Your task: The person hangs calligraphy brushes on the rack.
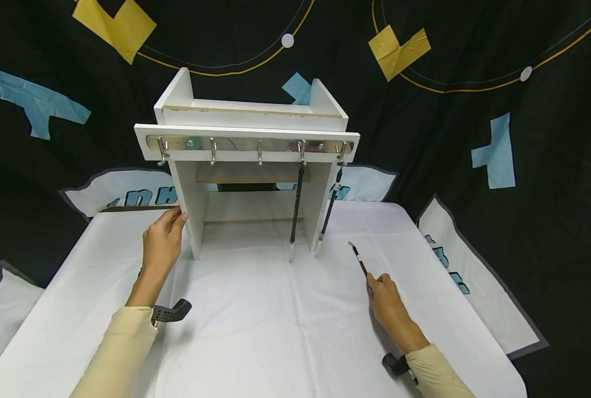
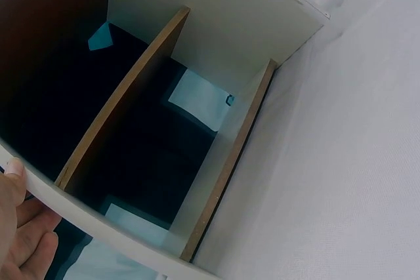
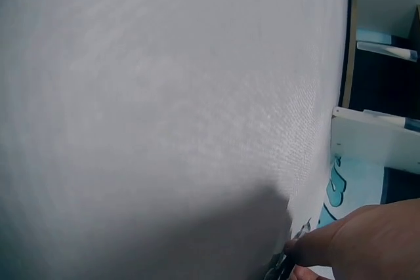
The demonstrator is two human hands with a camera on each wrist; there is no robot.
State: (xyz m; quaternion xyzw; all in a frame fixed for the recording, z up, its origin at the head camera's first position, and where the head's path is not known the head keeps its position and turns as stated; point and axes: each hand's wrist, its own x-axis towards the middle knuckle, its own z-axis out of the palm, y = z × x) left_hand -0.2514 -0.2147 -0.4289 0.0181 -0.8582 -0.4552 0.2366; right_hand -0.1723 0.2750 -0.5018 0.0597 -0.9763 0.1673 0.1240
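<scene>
A white shelf unit [image 1: 188,210] with a row of metal hooks [image 1: 213,150] along its front stands on the table. My left hand [image 1: 162,243] grips the front edge of its left side panel, thumb on the inner side and fingers round the outer side in the left wrist view. Low over the table at the right, my right hand [image 1: 391,307] holds a slim black stick [image 1: 359,258] with a small loop at its far end, pointing toward the shelf. Two similar sticks, a black one [image 1: 297,204] and another [image 1: 330,204], hang from the two rightmost hooks, pale ends down.
A white cloth covers the table [image 1: 255,331]. Black drapery [image 1: 549,232] with blue and yellow tape pieces rises behind it. White banners with blue letters, one at the right [image 1: 479,287], hang round the table's edges. The shelf's upper tray [image 1: 250,113] is open at the top.
</scene>
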